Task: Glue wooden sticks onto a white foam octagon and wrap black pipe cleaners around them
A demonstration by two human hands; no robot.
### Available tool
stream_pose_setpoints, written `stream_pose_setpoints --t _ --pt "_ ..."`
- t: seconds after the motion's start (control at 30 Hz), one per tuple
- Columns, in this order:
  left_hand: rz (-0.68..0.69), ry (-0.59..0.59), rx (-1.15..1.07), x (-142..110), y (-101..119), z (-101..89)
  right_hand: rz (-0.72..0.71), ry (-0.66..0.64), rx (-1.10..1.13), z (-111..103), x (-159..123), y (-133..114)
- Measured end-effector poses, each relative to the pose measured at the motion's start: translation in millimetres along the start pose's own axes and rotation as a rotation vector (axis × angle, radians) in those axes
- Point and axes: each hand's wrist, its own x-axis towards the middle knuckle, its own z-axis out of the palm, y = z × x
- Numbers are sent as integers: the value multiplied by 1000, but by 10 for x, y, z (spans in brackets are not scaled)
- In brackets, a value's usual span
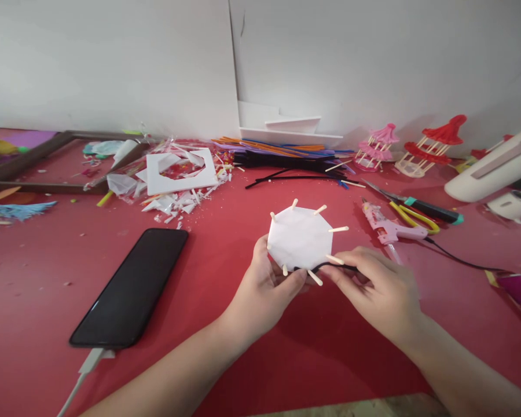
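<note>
My left hand (264, 286) grips the near left edge of a white octagon of foam board (299, 237) with short wooden sticks poking out from its edge. It is held tilted just above the red table (226, 220). My right hand (373, 289) pinches a black pipe cleaner (330, 266) that runs along the octagon's near edge, between two of the sticks. Both hands are closed on what they hold.
A black phone (132, 286) on a white cable lies at the left. White foam scraps (178, 179) and a bundle of coloured pipe cleaners (282, 153) lie behind. A pink glue gun (388, 229), scissors (410, 211) and small pink (375, 147) and red (432, 145) pagoda models sit at the right.
</note>
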Motion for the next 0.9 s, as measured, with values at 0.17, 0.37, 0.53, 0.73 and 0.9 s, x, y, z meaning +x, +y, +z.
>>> stream_pose_setpoints --t 0.17,0.37,0.53,0.73,0.9 --pt "-25 -1 19 11 -18 -9 22 -1 30 -4 14 -14" --pt "-51 62 -21 7 -10 13 31 -17 41 -7 10 -27" --pt "-50 66 -58 15 -30 -5 10 -26 30 3 14 -20" --pt "48 152 8 39 -38 -35 89 -105 6 -7 -6 25" --pt "147 223 36 58 13 -51 310 -259 157 -93 8 20"
